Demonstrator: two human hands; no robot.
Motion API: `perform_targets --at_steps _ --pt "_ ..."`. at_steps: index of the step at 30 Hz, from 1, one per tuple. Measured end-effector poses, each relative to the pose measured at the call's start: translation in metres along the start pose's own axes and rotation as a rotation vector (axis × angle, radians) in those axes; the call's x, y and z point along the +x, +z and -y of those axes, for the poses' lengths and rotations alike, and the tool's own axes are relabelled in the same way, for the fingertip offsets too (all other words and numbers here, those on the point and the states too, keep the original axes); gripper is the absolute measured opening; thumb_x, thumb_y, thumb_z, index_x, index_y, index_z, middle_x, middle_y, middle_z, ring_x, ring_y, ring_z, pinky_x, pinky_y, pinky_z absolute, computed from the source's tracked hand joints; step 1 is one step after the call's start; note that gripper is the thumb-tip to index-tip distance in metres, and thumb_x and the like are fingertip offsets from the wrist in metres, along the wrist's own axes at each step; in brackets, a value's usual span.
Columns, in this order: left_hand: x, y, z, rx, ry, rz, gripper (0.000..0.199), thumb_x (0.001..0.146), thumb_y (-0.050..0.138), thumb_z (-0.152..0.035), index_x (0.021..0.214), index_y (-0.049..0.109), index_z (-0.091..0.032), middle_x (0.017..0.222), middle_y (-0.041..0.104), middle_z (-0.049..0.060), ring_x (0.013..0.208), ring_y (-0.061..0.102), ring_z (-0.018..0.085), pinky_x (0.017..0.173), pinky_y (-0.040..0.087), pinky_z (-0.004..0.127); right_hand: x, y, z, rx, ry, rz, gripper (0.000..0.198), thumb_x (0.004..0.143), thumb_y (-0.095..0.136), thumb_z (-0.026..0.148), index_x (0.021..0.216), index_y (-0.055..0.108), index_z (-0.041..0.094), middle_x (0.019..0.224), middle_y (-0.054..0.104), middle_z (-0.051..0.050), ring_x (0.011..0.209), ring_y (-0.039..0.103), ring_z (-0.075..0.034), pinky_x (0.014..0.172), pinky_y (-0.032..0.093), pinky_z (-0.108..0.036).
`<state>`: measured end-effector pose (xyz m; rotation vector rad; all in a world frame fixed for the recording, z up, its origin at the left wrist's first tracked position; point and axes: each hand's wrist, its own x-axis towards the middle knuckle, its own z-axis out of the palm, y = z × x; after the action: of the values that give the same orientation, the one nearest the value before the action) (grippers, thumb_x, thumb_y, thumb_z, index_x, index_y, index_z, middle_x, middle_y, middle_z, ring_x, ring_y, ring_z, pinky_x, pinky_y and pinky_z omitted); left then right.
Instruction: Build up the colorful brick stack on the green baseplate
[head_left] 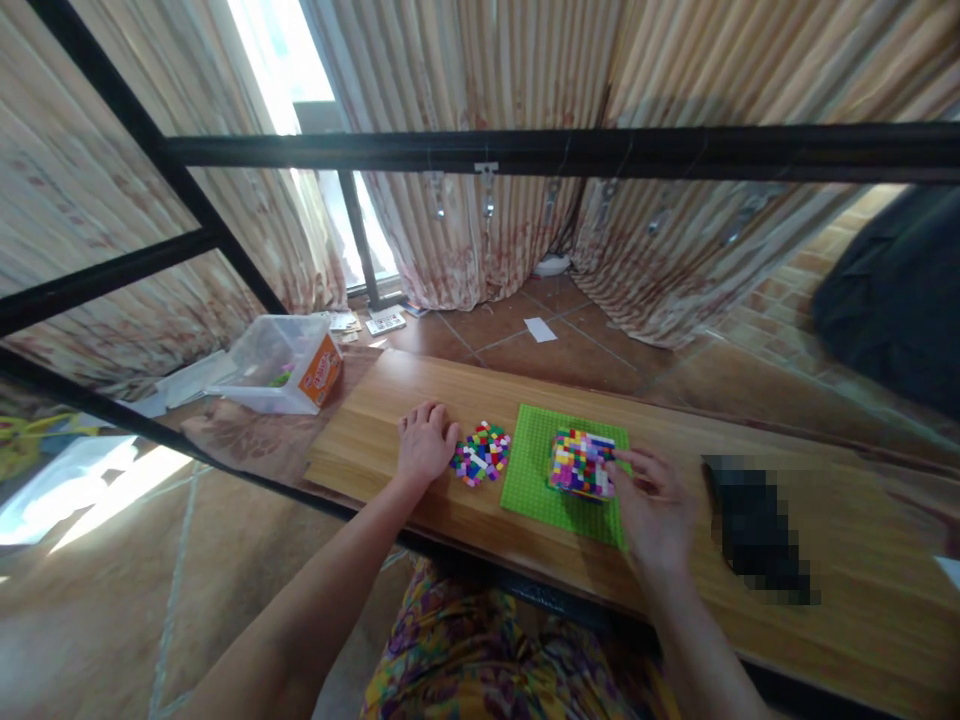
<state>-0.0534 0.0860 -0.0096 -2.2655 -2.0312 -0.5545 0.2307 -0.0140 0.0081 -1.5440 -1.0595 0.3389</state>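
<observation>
My left hand lies flat on the wooden tabletop, fingers stretched out and holding nothing. Just right of its thumb is a loose pile of small colourful toy bricks. A green studded baseplate lies right of the pile. On it stands a block built of many-coloured bricks, with a patchwork top. My right hand is at the block's right side, thumb and fingertips drawn together against its edge. Whether a small brick is between those fingertips is too small to tell.
A dark blurred-out object lies on the table to the right. A clear plastic bin with an orange label stands on the floor at the left. A black metal bar with hanging clips crosses ahead, before striped curtains.
</observation>
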Motion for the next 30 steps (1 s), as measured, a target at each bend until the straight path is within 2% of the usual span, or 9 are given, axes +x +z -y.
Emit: perform_targets --at_steps 1,2,5,8,12,20,26,30 --pt "0.0 0.0 0.0 -0.002 0.001 0.001 0.038 0.091 0.047 -0.039 0.122 0.058 -0.021 0.131 0.058 0.01 0.12 0.051 0.03 0.101 0.038 0.045 -0.005 0.001 0.008 -0.064 -0.06 0.005 0.026 0.079 0.065 0.042 0.089 0.073 0.02 0.107 0.067 -0.009 0.093 0.063 -0.02 0.077 0.051 -0.036" --pt "0.0 0.0 0.0 -0.004 0.002 0.001 0.037 0.091 0.047 -0.039 0.122 0.058 -0.021 0.131 0.058 0.01 0.119 0.051 0.03 0.101 0.038 0.044 -0.011 0.004 0.017 -0.081 -0.106 0.066 0.024 0.081 0.062 0.04 0.09 0.072 0.021 0.104 0.068 -0.008 0.092 0.063 -0.02 0.079 0.051 -0.036" --pt "-0.001 0.0 0.0 -0.006 0.001 -0.004 0.037 0.091 0.047 -0.039 0.122 0.058 -0.02 0.131 0.058 0.01 0.118 0.052 0.03 0.1 0.038 0.045 -0.034 0.022 0.041 -0.093 -0.243 0.339 0.017 0.086 0.058 0.031 0.092 0.071 0.022 0.098 0.069 -0.005 0.092 0.063 -0.018 0.085 0.05 -0.035" --pt "-0.001 0.001 0.0 -0.008 0.0 -0.008 0.037 0.091 0.047 -0.039 0.122 0.058 -0.021 0.131 0.058 0.01 0.119 0.051 0.03 0.1 0.038 0.045 -0.055 0.047 0.051 -0.212 -0.327 0.505 0.016 0.087 0.055 0.022 0.094 0.069 0.021 0.095 0.068 -0.006 0.092 0.061 -0.019 0.086 0.048 -0.035" --pt "-0.001 0.002 0.0 -0.005 0.002 -0.009 0.037 0.091 0.048 -0.04 0.121 0.058 -0.021 0.131 0.058 0.01 0.119 0.051 0.029 0.1 0.038 0.044 -0.064 0.073 0.043 -0.345 -0.349 0.552 0.019 0.087 0.053 0.018 0.1 0.067 0.018 0.097 0.067 -0.008 0.095 0.059 -0.021 0.086 0.045 -0.034" --pt "-0.001 0.004 0.0 -0.014 -0.008 -0.022 0.037 0.091 0.049 -0.039 0.121 0.058 -0.02 0.131 0.058 0.009 0.119 0.05 0.029 0.1 0.037 0.044 -0.049 0.105 0.044 -0.531 -0.38 0.641 0.019 0.086 0.055 0.018 0.099 0.069 0.019 0.106 0.062 -0.011 0.102 0.053 -0.024 0.089 0.042 -0.036" --pt "-0.002 0.004 0.001 -0.016 -0.002 -0.014 0.037 0.091 0.048 -0.04 0.121 0.058 -0.02 0.132 0.057 0.01 0.12 0.049 0.028 0.101 0.037 0.044 -0.049 0.112 0.046 -0.571 -0.401 0.684 0.02 0.085 0.057 0.021 0.102 0.069 0.021 0.112 0.058 -0.011 0.105 0.049 -0.026 0.091 0.04 -0.037" --pt "-0.002 0.004 0.001 -0.019 -0.001 -0.018 0.036 0.091 0.049 -0.04 0.12 0.058 -0.02 0.132 0.057 0.009 0.12 0.049 0.028 0.101 0.037 0.044 -0.048 0.111 0.046 -0.573 -0.382 0.683 0.015 0.085 0.056 0.021 0.094 0.069 0.021 0.108 0.058 -0.01 0.101 0.049 -0.024 0.091 0.04 -0.036"
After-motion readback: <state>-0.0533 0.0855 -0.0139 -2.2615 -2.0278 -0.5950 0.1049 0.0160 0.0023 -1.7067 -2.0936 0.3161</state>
